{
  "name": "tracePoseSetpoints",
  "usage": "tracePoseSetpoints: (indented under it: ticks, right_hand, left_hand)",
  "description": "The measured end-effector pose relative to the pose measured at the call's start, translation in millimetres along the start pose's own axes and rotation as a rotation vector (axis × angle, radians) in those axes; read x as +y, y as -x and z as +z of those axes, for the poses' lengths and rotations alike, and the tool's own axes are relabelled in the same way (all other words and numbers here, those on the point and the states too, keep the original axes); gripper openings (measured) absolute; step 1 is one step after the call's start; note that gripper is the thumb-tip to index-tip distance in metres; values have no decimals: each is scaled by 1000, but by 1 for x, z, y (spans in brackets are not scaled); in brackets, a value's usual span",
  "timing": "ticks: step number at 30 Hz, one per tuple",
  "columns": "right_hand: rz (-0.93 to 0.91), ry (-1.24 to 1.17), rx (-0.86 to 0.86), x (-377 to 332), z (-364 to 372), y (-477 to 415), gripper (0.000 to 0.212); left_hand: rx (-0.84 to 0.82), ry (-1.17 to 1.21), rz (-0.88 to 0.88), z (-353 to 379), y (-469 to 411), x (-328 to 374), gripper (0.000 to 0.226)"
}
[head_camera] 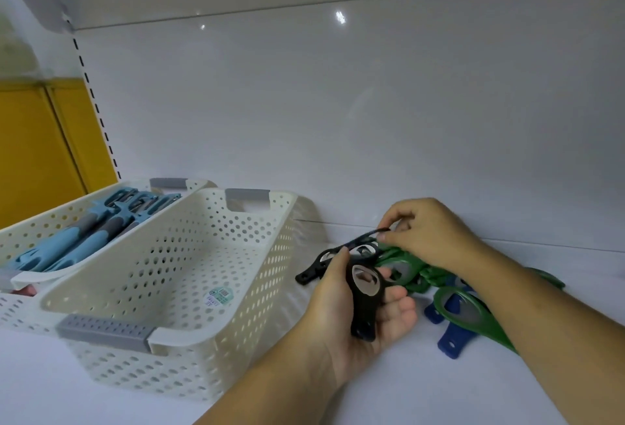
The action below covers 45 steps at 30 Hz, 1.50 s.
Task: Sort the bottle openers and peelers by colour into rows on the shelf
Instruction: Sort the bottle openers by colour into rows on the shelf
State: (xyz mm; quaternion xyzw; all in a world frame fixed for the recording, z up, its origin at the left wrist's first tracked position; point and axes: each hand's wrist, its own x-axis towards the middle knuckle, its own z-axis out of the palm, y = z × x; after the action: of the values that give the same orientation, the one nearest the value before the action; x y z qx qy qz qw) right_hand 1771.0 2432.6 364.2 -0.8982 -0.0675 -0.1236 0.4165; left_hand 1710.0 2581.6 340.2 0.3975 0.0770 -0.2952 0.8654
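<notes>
Step in hand: pulling the black ones out of the mixed opener pile, colour sorting underway, no rows laid out yet. Left hand (358, 316) is palm-up over the shelf (372, 390), fingers curled round a black opener (367, 292) that stands ring-end up in the palm. The thumb reaches toward another black piece (311, 272) lying just left of the hand; can't tell if the thumb is pressing it or only over it. Right hand (426, 235) is at the top of the pile, fingers narrow, pinching the end of a second black opener (367, 238) seen edge-on and tilted up off the heap. The pile sits right of centre, toward the back edge of the shelf: green openers (406, 265) tangled on top, blue openers (449, 343) beneath and nearer the front, partly hidden by the right forearm. At the left side of the shelf, the near basket (142, 377) holds only a sticker on its floor, and the far basket (33, 235) beside it holds light-blue peelers (94, 238) with grey grips. Next move probably: free the pinched opener from the green ones without dragging them along, add it to the black one in the left hand, then set the blacks down as one row on a bare stretch of shelf. Rings look interlocked, so a snag is likely. Greens, blues and peelers are all unsorted.
</notes>
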Motion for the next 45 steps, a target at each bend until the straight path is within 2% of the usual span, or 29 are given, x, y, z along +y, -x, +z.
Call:
tracePoseSetpoints:
  ticks: [2, 5, 8, 10, 13, 15, 17, 21, 23, 26, 30, 33, 35, 37, 39, 42, 44, 45]
  right_hand:
    - [17, -247, 19, 1, -13, -2, 13]
    - [25, -623, -124, -1, -26, -2, 28]
    - [-11, -671, -302, -7, -26, 1, 43]
    - [-49, -569, -323, -10, -20, 2, 46]
    - [-77, -407, -296, -15, -10, 3, 35]
    - [-65, -254, -206, -18, -9, 4, 27]
    - [-55, 1, -134, -16, -10, 7, 24]
    - [-105, 408, -233, -4, 2, 5, 22]
    - [-130, 495, -261, -1, 8, 4, 19]
    - [-172, 489, -210, 1, 8, 4, 15]
    - [-97, 287, -113, -4, 3, 5, 16]
    - [-41, 24, 15, -8, -4, 3, 16]
    - [-22, -276, -19, -8, -9, 1, 13]
    - [-43, -477, -123, -9, -13, 0, 18]
    - [-87, -542, -242, -10, -14, 0, 21]
    - [-106, -517, -382, -17, -10, 3, 25]
    - [-100, -504, -398, -19, -6, 4, 25]
    - [-85, -473, -347, -18, -4, 4, 24]
  left_hand:
    - [-30, 52, -33, -2, -1, 1, 57]
    - [-102, 173, -54, -3, -1, 3, 66]
    - [-193, 281, -37, -4, 1, 7, 73]
    - [-241, 258, -43, -4, 5, 11, 60]
    - [-227, 150, -36, -4, 8, 13, 31]
    - [-193, 151, 2, -6, 7, 13, 27]
    - [-160, 209, 57, -8, 3, 15, 29]
    - [-83, 263, 113, -13, -3, 15, 38]
    - [-68, 191, 59, -14, -3, 13, 28]
    - [-71, 69, -65, -13, -1, 11, 14]
    - [-96, 37, -140, -9, 3, 11, 6]
    - [-47, 124, -114, -8, 0, 10, 32]
    - [-28, 258, -64, -7, 0, 11, 46]
    - [-44, 361, -7, -6, 1, 13, 53]
    - [-66, 424, 32, -6, 2, 15, 56]
    - [-127, 448, 31, -7, 4, 17, 55]
    - [-150, 353, 22, -8, 5, 18, 36]
    - [-135, 303, 31, -9, 5, 18, 26]
